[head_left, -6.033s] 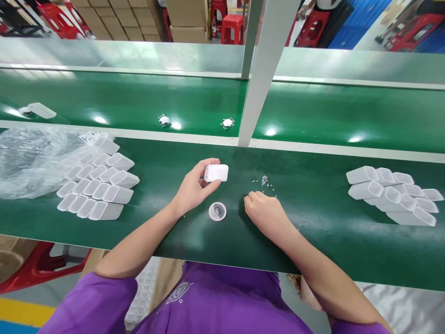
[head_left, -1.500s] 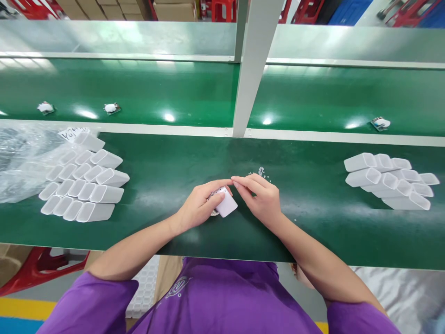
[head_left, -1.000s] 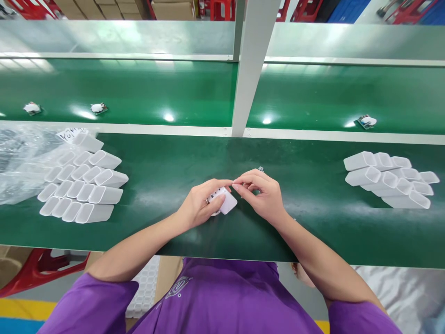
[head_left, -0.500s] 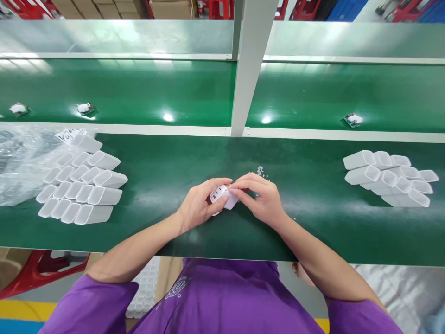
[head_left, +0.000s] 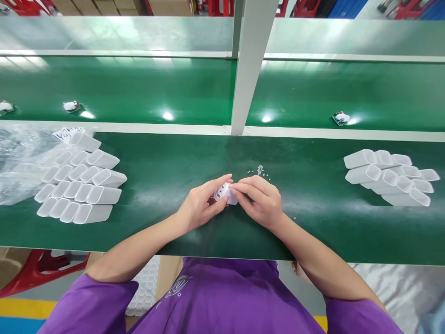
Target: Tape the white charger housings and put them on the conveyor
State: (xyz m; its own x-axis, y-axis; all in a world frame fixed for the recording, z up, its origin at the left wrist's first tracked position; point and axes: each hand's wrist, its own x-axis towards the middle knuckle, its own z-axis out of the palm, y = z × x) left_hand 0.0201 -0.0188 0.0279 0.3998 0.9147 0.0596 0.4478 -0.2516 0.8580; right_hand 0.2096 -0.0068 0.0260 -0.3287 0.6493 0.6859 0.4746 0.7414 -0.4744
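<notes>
My left hand (head_left: 199,202) is closed around a white charger housing (head_left: 222,190), whose slotted port face is turned up and to the left. At the housing's right edge, my right hand (head_left: 260,198) has thumb and fingers pinched together, touching it. Whatever lies between those fingertips is too small or hidden to make out. Just beyond my right hand, a little pile of tiny clear pieces (head_left: 260,170) lies scattered on the green bench (head_left: 181,157).
Stacked white open sleeves (head_left: 100,195) stand at the left beside a clear plastic bag (head_left: 21,162); more sleeves (head_left: 405,199) lie at the right. Behind a metal rail, a green belt (head_left: 139,88) carries small circuit assemblies (head_left: 341,118). A white post (head_left: 251,60) rises centrally.
The circuit assemblies on the belt have moved left. In my left hand the housing has tilted slightly and shifted a little, with my right fingertips still against its edge.
</notes>
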